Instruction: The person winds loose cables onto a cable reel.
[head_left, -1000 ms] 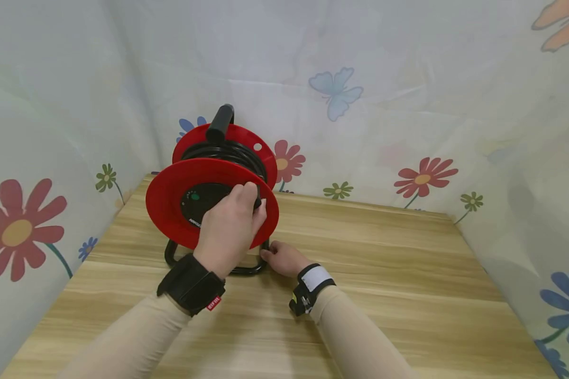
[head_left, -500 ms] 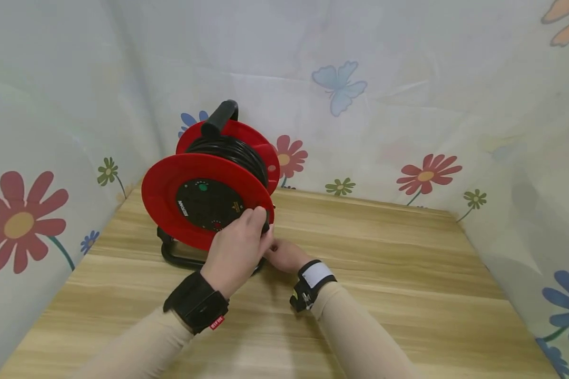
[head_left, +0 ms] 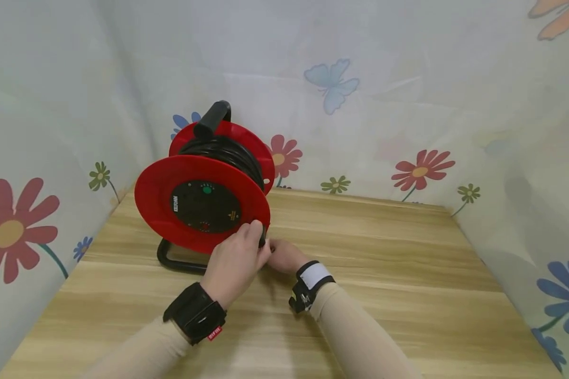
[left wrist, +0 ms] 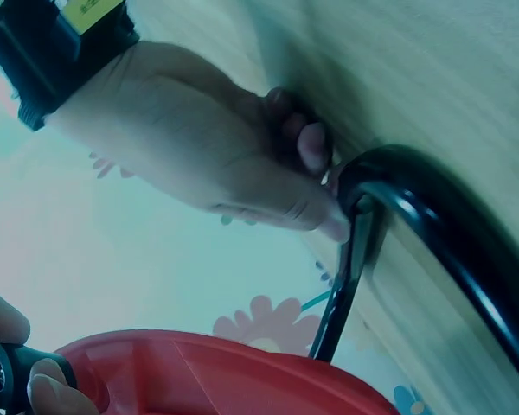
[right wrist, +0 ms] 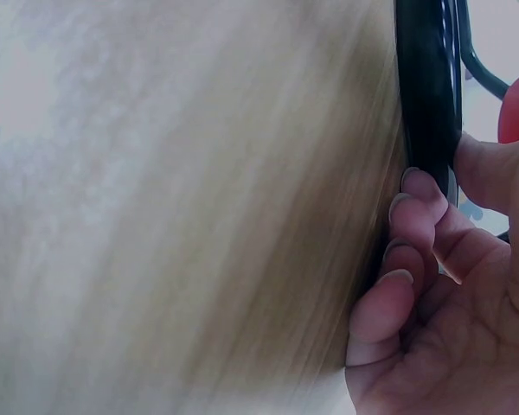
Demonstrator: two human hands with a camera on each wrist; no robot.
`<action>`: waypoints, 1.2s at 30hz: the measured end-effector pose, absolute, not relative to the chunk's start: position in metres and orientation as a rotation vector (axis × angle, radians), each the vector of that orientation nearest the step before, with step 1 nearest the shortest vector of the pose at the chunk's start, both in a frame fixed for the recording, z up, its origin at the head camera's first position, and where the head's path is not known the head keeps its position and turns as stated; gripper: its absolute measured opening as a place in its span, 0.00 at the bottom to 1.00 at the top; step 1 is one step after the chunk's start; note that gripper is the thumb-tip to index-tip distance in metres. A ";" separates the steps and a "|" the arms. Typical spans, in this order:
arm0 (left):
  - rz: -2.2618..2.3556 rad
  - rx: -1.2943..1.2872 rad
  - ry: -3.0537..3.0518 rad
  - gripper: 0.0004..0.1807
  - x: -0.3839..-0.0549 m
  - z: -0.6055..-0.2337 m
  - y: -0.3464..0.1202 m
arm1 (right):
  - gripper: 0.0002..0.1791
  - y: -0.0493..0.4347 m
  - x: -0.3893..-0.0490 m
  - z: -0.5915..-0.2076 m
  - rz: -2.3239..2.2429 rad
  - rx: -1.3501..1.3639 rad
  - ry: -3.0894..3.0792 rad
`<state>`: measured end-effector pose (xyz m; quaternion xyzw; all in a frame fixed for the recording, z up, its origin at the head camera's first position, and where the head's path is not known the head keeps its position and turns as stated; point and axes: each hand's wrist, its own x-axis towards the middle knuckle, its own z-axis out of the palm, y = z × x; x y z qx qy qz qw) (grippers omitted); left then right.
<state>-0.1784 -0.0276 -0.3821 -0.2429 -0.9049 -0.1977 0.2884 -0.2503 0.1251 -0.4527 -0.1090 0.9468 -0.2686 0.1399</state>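
Observation:
A red cable reel (head_left: 151, 197) with black cable (head_left: 227, 150) wound between its two flanges stands on a black tube frame (head_left: 180, 266). My left hand (head_left: 232, 266) grips the small black crank knob (left wrist: 30, 376) at the lower right of the front flange. Low beside the reel, my right hand (head_left: 286, 257) pinches the frame's bottom corner, its thumb on one side of the tube (right wrist: 428, 86) and its curled fingers on the other. In the head view my left hand partly covers the right fingertips and that corner.
The reel's black carrying handle (head_left: 212, 120) sticks up at the top. Beneath everything is a wood-grain table (head_left: 360, 252). White flower-printed sheets (head_left: 384, 95) hang behind it and at both sides, with the reel near the back left.
My left hand has carried the crank knob downward, and the front flange has turned clockwise, its printed label shifting from the bottom to the left. My right hand stays at the frame's corner.

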 end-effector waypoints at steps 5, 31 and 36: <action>-0.510 -0.639 -2.399 0.13 -0.176 -0.392 -0.029 | 0.13 0.124 -0.249 -0.455 -0.762 -0.331 2.732; -0.254 -0.497 -2.401 0.15 -0.179 -0.424 -0.034 | 0.19 0.128 -0.251 -0.455 -0.782 -0.253 2.702; -0.200 -0.468 -2.425 0.14 -0.177 -0.426 -0.040 | 0.19 0.125 -0.250 -0.454 -0.789 -0.272 2.693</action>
